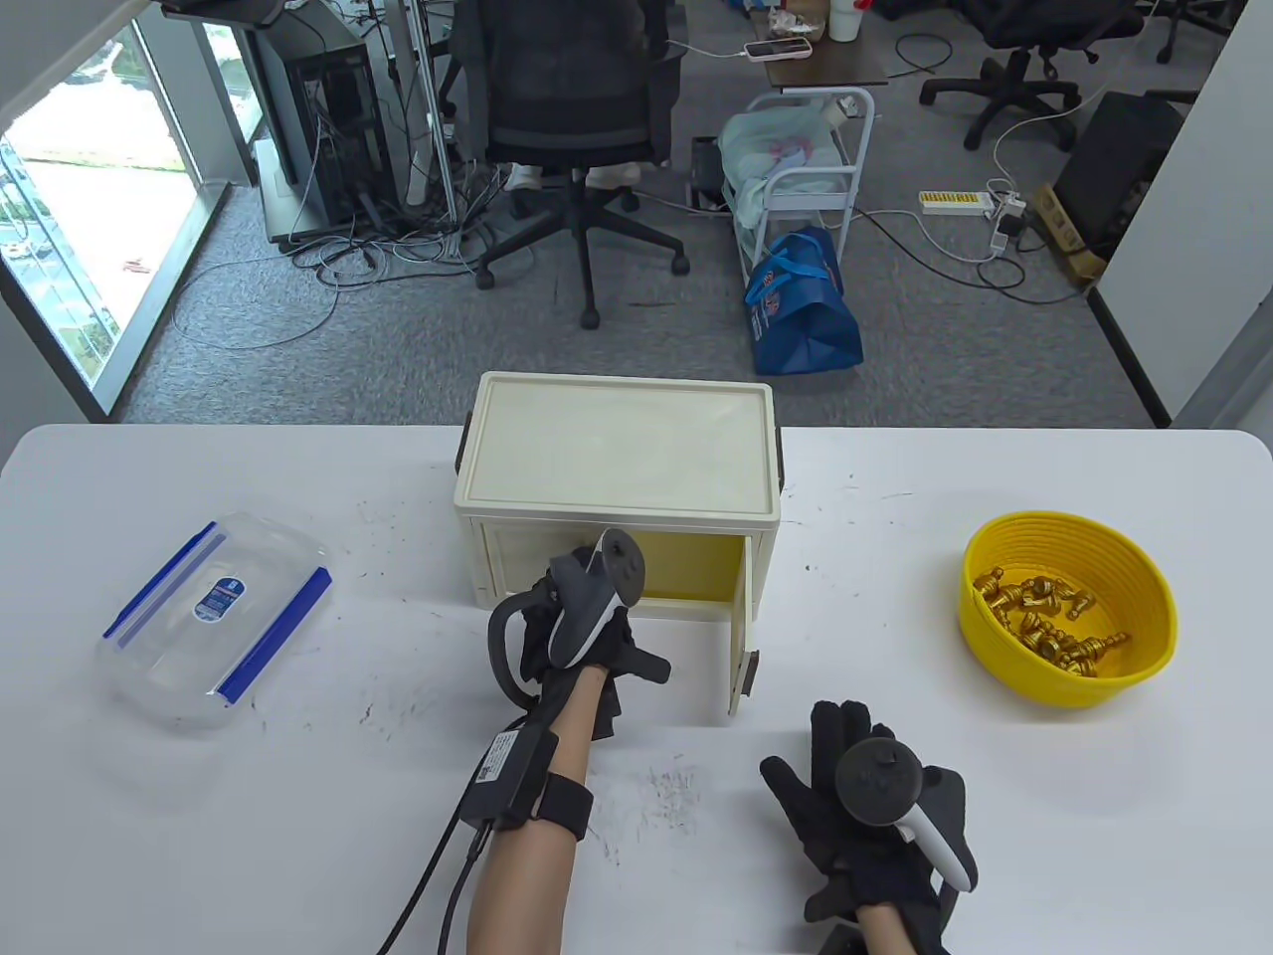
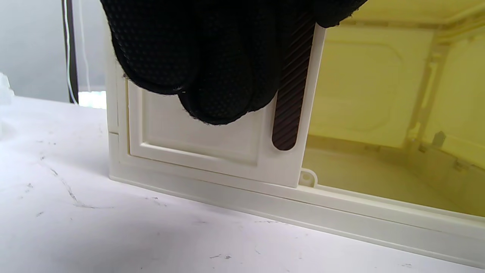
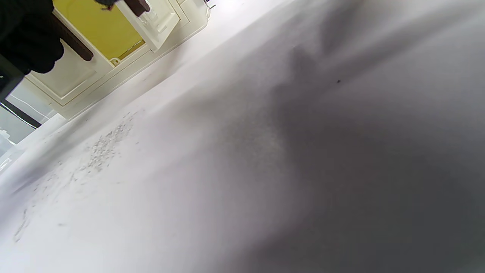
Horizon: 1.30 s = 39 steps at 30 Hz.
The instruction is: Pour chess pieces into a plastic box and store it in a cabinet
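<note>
Out on your white table [image 1: 298, 826] the yellow bowl [image 1: 1154, 597] sits far to your right, with the gold chess pieces [image 1: 1054, 622] heaped inside it, well apart from everything else. Far to your left lies the clear plastic box [image 1: 214, 622], its lid on with blue clasps along two sides. Between them, dead centre at the far side, stands the cream cabinet [image 1: 617, 458]: its right door [image 1: 738, 647] swings out toward you, showing a yellow interior, while the left door [image 2: 197, 148] is in line with the front, a dark ribbed handle strip [image 2: 290, 94] running down its inner edge. That swung-out door stands between your two hands. Your left hand [image 1: 582, 647] is up against the cabinet front; in the left wrist view its fingers [image 2: 212, 76] curl down over the left door and the top of the handle strip, touching both and holding nothing else. Your right hand [image 1: 865, 816] lies near the table's near edge, fingers loosely spread and pointing away from you, holding nothing; whether it actually touches the table I cannot tell. In the right wrist view you get only scuffed table and the cabinet at the top-left corner.
</note>
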Motion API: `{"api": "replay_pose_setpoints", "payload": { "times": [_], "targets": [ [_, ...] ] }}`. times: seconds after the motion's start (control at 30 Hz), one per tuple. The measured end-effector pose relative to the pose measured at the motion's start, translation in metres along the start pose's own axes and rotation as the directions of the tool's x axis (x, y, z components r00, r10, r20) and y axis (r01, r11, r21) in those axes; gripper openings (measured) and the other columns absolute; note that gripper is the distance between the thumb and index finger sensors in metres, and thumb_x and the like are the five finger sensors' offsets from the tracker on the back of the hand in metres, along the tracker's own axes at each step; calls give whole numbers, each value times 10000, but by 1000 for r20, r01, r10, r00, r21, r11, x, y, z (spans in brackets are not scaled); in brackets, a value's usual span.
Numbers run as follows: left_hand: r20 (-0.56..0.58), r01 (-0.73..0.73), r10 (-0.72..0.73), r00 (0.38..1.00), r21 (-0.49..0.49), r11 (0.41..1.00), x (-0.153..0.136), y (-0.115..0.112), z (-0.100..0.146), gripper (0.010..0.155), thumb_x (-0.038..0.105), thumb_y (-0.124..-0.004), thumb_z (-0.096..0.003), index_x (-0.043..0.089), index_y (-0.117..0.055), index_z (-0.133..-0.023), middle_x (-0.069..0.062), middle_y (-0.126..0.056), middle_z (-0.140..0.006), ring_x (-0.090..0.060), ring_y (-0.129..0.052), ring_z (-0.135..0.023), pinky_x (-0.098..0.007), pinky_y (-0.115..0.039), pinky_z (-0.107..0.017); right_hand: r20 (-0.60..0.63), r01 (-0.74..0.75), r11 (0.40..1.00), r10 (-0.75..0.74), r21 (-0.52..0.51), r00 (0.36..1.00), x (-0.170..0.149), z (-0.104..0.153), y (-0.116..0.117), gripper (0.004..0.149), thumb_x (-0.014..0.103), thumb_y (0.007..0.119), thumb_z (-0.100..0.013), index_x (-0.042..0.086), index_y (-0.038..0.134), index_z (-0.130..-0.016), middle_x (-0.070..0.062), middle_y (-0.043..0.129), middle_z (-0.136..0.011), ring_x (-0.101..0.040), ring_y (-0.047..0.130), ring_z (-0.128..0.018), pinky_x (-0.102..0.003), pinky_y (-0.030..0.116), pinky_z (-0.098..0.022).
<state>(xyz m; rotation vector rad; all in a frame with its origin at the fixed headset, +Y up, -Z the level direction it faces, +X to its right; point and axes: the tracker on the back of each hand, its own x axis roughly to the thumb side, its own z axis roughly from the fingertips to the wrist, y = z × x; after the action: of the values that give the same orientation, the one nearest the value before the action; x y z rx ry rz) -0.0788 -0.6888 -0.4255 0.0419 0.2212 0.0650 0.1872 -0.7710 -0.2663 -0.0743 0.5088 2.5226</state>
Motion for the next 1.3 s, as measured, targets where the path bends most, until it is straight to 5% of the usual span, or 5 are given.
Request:
{"api": "replay_pose_setpoints", "payload": {
  "times": [0.27,0.53,0.9,1.3],
  "targets": [
    [91,0,-3,996,38,999,-14,1,16,551,481,-603,-686,54,-865,-916,-88,-1051,-720,-244,-1075,-570,-413,-917,-450,-1,17,1000,-17,4,1000,-2,1,-1,828,622,596,-596,186,199,-1177,-154,115,-1236,-524,155,-1100,-717,273,-733],
    [196,-83,102,975,-107,991,-65,10,38,551,496,-618,-682,95,-824,-999,-96,-1018,-837,-282,-1047,-673,-458,-893,-507,4,10,1000,-10,-3,1000,-3,2,0,825,620,596,-595,181,208,-1177,-156,128,-1236,-525,167,-1099,-717,281,-730],
    [114,-372,385,916,-116,921,-149,14,53,484,428,-781,-621,171,-792,-1031,-86,-972,-913,-285,-1018,-750,-476,-878,-554,-7,9,1000,-9,3,1000,-4,3,0,823,615,596,-596,176,211,-1176,-158,134,-1235,-527,173,-1097,-716,286,-730],
    [0,-604,613,790,-174,778,-212,-7,47,455,413,-698,-666,182,-780,-1050,-122,-940,-960,-335,-984,-796,-517,-846,-583,-19,1,1000,-1,13,1000,-3,4,0,819,613,592,-597,175,213,-1176,-152,132,-1235,-524,174,-1098,-714,288,-731]
  ]
}}
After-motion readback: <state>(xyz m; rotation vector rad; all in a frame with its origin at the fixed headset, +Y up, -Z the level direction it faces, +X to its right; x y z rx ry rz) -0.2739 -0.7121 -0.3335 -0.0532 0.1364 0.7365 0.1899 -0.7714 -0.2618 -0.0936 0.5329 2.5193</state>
